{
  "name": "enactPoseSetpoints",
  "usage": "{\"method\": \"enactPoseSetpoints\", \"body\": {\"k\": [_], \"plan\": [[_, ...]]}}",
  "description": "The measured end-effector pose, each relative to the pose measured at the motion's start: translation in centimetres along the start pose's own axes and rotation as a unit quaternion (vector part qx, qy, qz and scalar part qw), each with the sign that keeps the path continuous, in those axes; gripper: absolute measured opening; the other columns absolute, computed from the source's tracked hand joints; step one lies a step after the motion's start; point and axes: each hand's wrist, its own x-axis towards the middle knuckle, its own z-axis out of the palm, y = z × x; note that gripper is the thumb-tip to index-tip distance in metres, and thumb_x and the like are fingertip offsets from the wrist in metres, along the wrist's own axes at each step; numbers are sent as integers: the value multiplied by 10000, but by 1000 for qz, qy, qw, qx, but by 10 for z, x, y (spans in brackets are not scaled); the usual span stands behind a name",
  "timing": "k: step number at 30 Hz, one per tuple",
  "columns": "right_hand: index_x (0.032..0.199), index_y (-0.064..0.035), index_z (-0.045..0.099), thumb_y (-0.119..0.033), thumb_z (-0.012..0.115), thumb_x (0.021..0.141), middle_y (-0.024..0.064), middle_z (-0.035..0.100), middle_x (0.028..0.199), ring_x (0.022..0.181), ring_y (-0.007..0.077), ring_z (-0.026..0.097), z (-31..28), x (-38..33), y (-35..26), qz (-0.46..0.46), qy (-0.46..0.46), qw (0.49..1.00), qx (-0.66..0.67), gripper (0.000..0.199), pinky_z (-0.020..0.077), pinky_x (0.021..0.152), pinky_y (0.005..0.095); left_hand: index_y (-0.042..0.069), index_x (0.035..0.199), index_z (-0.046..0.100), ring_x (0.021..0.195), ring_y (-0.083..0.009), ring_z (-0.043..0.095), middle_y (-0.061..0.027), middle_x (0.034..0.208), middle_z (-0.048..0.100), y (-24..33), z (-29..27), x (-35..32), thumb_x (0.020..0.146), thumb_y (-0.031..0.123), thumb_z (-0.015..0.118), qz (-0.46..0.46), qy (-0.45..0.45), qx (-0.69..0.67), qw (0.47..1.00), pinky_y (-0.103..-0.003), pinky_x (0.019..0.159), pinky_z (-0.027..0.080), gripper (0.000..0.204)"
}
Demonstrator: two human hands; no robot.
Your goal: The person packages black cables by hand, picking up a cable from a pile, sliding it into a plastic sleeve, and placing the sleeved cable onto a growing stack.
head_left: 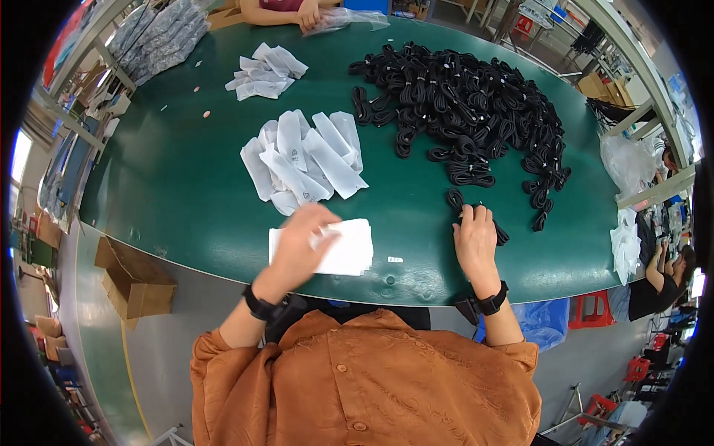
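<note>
My right hand (476,239) has its fingers closed over a coiled black cable (501,236) lying on the green table, and the cable's ends stick out past both sides of the hand. Above a stack of flat white bags (355,245) at the near edge is my left hand (303,241). Its fingers are smeared by motion, so whether it pinches anything does not show. Just beyond it lies a loose pile of translucent white pouches (305,152), several of which look filled. To the right spreads a big heap of tied black cables (465,97).
A smaller group of white pouches (268,72) lies farther back on the green table (186,186). Across the table, another person's hands (309,15) touch clear plastic. A small white label (395,259) lies between my hands. An open cardboard box (134,282) stands on the floor at left.
</note>
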Motion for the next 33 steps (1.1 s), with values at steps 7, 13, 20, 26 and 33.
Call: {"method": "enactPoseSetpoints", "body": {"k": [7,13,20,26,33], "plan": [[1077,-21,594,-63,714,811,153,571,937,867,363,595,-3,-8,-31,-51,-5,979,197,295,510,724,449,42,906,641,854,-305,586,-103,902,584,-1,45,-23,788,62,748,107,-19,176,978,-382,753,485,161],[1121,-8,590,3,690,830,179,581,973,884,388,607,-2,-13,-46,-99,-10,972,215,308,511,720,455,30,850,616,785,-297,578,-97,837,576,-8,52,-26,793,22,721,88,28,150,984,-387,732,478,120],[1122,2,577,-2,713,843,179,596,1010,905,380,612,-8,-22,-51,-69,-55,930,357,310,522,734,413,2,872,599,745,-243,600,-100,822,601,-9,52,-27,851,0,679,-15,40,62,997,-338,700,490,82],[1110,4,572,-27,727,854,175,608,1044,908,374,627,-26,-27,-72,-118,-64,892,431,301,528,739,393,-2,916,597,720,-242,598,-106,839,612,-9,47,-24,888,15,659,-77,38,-34,996,-331,665,492,70],[1115,3,567,-55,729,863,162,625,1009,819,370,644,-33,-33,-73,-185,-151,896,374,305,532,670,402,3,920,594,758,-237,587,-102,884,611,-9,48,-25,886,6,652,-39,45,-60,996,-339,685,486,67]]}}
